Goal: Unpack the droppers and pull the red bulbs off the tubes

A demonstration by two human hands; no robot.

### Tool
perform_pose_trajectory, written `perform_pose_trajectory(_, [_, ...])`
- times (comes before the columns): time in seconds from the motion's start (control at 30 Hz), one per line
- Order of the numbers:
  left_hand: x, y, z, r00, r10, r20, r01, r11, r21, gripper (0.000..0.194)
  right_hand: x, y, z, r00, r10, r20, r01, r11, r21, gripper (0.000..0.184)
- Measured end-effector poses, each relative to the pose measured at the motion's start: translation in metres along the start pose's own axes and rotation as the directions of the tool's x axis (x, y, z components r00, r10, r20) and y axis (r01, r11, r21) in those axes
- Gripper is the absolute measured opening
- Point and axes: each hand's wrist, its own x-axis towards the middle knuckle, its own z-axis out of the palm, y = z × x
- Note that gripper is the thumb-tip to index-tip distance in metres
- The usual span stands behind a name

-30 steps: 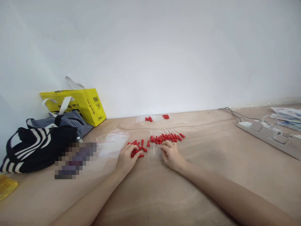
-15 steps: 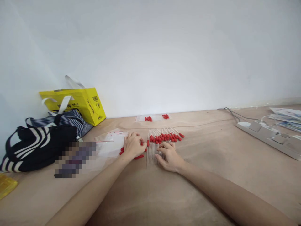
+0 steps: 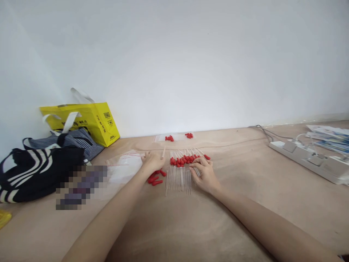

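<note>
My left hand [image 3: 152,161] is closed beside a small heap of loose red rubber bulbs [image 3: 156,178]. A slim pale dropper tube [image 3: 164,152] sticks up from its fingertips, with a bit of red at its lower end. My right hand [image 3: 204,175] is bent in a pinch at the right end of a row of clear dropper tubes [image 3: 177,180]; a thin clear tube seems to lie between its fingers, partly hidden. Just beyond, droppers with red bulbs [image 3: 187,159] lie side by side, tubes pointing away from me.
Near the wall lies a clear bag [image 3: 178,137] with more red bulbs. Plastic bags [image 3: 122,171] lie left of my left hand. Farther left are a yellow bag [image 3: 109,123], a striped bag [image 3: 88,140] and a black bag [image 3: 54,167]. A power strip [image 3: 305,160] and papers [image 3: 332,136] are at right.
My right hand has shifted right and slightly up, uncovering the row of clear tubes. My left hand has turned slightly, moving the dropper left, away from the row. The view has swung slightly.
</note>
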Motion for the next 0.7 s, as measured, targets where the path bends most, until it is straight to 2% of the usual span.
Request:
perform_pose_trajectory(0.1, [-0.019,-0.005,-0.017,0.998,-0.018,-0.064,0.020,0.999,0.042,0.020,0.000,-0.001,0.001,0.998,-0.041,-0.056,0.038,0.998,-0.053,0.017])
perform_pose_trajectory(0.13, [-0.028,-0.005,-0.021,0.995,0.022,-0.093,-0.018,0.999,0.047,0.020,0.000,-0.003,0.000,0.995,-0.065,-0.080,0.059,0.995,-0.079,0.021])
perform_pose_trajectory(0.17, [-0.037,-0.005,-0.022,0.983,0.113,-0.145,-0.106,0.993,0.056,0.020,-0.001,-0.005,-0.001,0.990,-0.095,-0.100,0.084,0.991,-0.106,0.024])
perform_pose_trajectory(0.23, [-0.056,-0.003,-0.022,0.942,0.266,-0.206,-0.257,0.964,0.068,0.021,-0.001,-0.011,-0.003,0.978,-0.168,-0.123,0.149,0.977,-0.152,0.029])
perform_pose_trajectory(0.3, [-0.071,0.000,-0.016,0.874,0.402,-0.273,-0.393,0.915,0.088,0.022,-0.002,-0.017,-0.005,0.963,-0.248,-0.106,0.227,0.957,-0.181,0.032])
perform_pose_trajectory(0.4, [-0.085,0.005,-0.003,0.744,0.538,-0.395,-0.540,0.833,0.118,0.020,-0.003,-0.024,-0.005,0.941,-0.340,0.010,0.335,0.923,-0.188,0.031])
perform_pose_trajectory(0.47, [-0.089,0.008,0.005,0.703,0.559,-0.440,-0.577,0.810,0.108,0.018,-0.004,-0.025,-0.002,0.922,-0.379,0.078,0.387,0.906,-0.170,0.027])
perform_pose_trajectory(0.57, [-0.091,0.010,0.012,0.694,0.550,-0.464,-0.590,0.804,0.070,0.017,-0.005,-0.023,0.006,0.909,-0.408,0.087,0.417,0.893,-0.171,0.017])
perform_pose_trajectory(0.7, [-0.091,0.010,0.014,0.697,0.549,-0.462,-0.600,0.799,0.043,0.015,-0.008,-0.024,0.010,0.924,-0.364,0.117,0.381,0.901,-0.207,0.017])
